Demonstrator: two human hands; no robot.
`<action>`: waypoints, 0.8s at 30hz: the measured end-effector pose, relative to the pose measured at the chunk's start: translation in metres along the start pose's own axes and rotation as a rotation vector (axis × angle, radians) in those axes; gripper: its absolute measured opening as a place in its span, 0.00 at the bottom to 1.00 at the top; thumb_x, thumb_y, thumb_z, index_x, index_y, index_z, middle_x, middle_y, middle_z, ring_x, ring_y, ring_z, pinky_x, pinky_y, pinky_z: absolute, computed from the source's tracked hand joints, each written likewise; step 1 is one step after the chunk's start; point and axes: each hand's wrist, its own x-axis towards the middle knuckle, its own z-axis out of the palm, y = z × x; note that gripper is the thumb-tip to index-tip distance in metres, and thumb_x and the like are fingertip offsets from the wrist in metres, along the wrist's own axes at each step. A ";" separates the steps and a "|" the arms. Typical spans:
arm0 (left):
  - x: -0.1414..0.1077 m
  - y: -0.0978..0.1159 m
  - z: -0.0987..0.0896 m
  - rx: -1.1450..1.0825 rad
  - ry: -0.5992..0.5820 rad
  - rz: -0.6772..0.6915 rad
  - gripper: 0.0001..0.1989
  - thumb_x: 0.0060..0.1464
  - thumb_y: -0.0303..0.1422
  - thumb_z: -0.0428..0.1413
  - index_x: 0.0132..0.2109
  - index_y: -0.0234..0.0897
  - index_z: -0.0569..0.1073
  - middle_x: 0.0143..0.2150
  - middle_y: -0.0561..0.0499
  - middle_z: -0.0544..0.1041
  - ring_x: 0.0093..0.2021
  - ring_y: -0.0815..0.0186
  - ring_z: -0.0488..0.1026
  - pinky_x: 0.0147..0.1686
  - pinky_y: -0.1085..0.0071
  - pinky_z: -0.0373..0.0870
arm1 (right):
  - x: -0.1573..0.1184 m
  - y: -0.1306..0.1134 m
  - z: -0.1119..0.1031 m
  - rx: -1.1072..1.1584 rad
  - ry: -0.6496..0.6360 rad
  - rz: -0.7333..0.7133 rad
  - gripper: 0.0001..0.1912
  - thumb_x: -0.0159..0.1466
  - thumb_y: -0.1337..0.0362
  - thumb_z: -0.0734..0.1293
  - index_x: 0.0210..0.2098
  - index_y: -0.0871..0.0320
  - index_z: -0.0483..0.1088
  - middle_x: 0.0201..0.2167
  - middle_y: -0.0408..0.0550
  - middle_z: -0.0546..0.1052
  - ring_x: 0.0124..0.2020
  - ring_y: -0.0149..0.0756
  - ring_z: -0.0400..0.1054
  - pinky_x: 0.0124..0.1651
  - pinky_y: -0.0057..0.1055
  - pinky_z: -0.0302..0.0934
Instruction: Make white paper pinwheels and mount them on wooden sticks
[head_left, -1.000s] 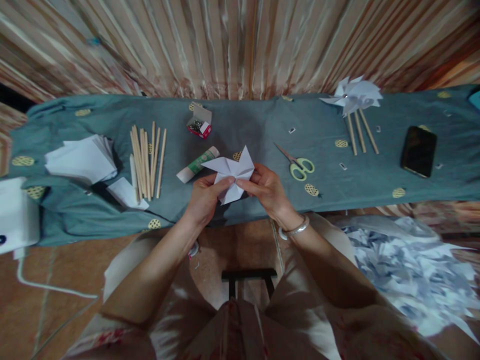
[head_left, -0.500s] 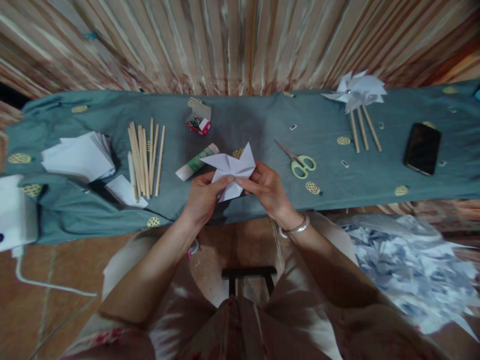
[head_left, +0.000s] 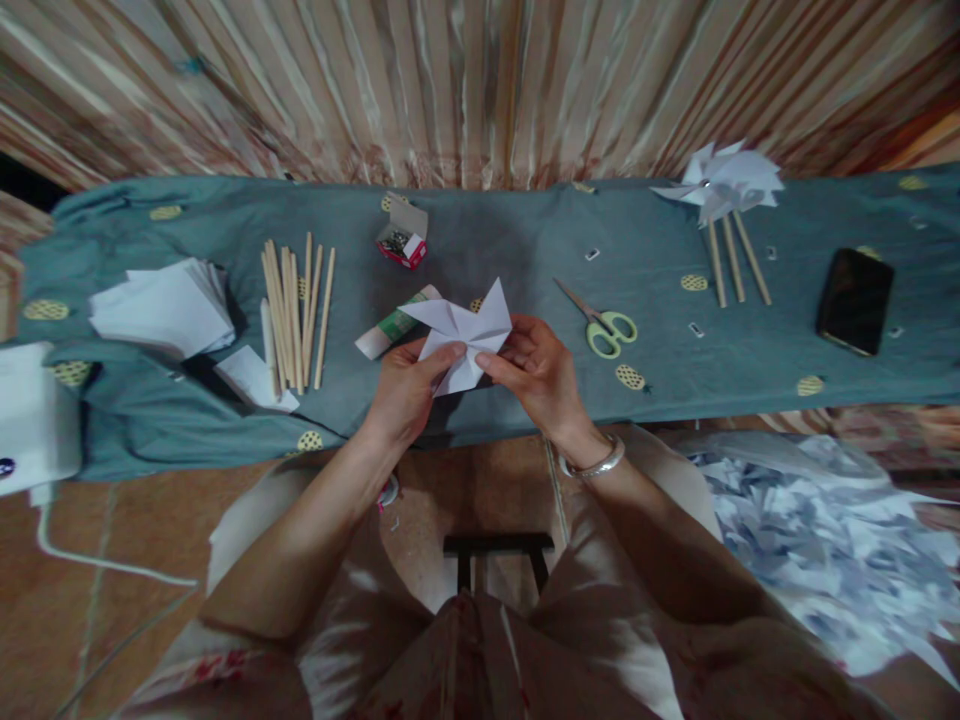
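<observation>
A white paper pinwheel [head_left: 469, 325], folded into pointed blades, is held up between both hands over the near edge of the table. My left hand [head_left: 409, 390] grips its left side, thumb pressed close to the centre. On the right side, my right hand [head_left: 541, 378] pinches the paper with its thumb near the middle; the fingers behind are partly hidden. Just beyond my left hand lies a green and white glue stick [head_left: 397, 322]. Green-handled scissors [head_left: 600, 322] rest to the right of my right hand.
Left on the cloth-covered table [head_left: 517, 230] lie a stack of paper [head_left: 161, 308], a loose sheet [head_left: 251, 378] and several wooden sticks [head_left: 296, 320]. An open red box [head_left: 403, 240] holds small metal pieces. Rightward are finished pinwheels [head_left: 727, 185], a phone [head_left: 855, 300] and a bag of paper pieces [head_left: 832, 540].
Both hands keep hold of the paper pinwheel. My right thumb has drawn slightly away from its centre, and the whole view has shifted a little.
</observation>
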 end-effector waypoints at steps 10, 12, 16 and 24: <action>0.001 0.000 0.000 -0.010 -0.001 0.011 0.12 0.36 0.33 0.71 0.32 0.37 0.82 0.32 0.50 0.83 0.35 0.64 0.78 0.38 0.70 0.73 | -0.009 -0.014 -0.008 -0.506 0.043 -0.393 0.06 0.58 0.60 0.74 0.34 0.51 0.74 0.61 0.47 0.68 0.61 0.45 0.64 0.64 0.44 0.60; 0.001 0.000 0.000 -0.008 0.000 0.012 0.12 0.36 0.33 0.70 0.32 0.36 0.82 0.32 0.50 0.83 0.33 0.66 0.77 0.37 0.71 0.72 | -0.009 -0.013 -0.007 -0.522 0.017 -0.396 0.06 0.59 0.61 0.74 0.34 0.51 0.74 0.61 0.48 0.68 0.62 0.45 0.64 0.65 0.45 0.58; 0.000 -0.001 0.000 -0.004 -0.016 0.019 0.12 0.37 0.33 0.71 0.32 0.36 0.82 0.31 0.51 0.82 0.32 0.66 0.77 0.38 0.71 0.72 | -0.007 -0.011 -0.005 -0.502 0.023 -0.361 0.05 0.58 0.61 0.74 0.33 0.53 0.74 0.60 0.50 0.68 0.62 0.46 0.64 0.65 0.45 0.59; -0.001 0.000 0.001 0.017 -0.011 -0.006 0.12 0.35 0.33 0.71 0.31 0.37 0.82 0.31 0.50 0.82 0.33 0.65 0.77 0.39 0.70 0.73 | -0.004 -0.011 -0.005 -0.438 0.019 -0.311 0.05 0.59 0.63 0.72 0.28 0.52 0.73 0.58 0.48 0.71 0.63 0.43 0.63 0.67 0.45 0.56</action>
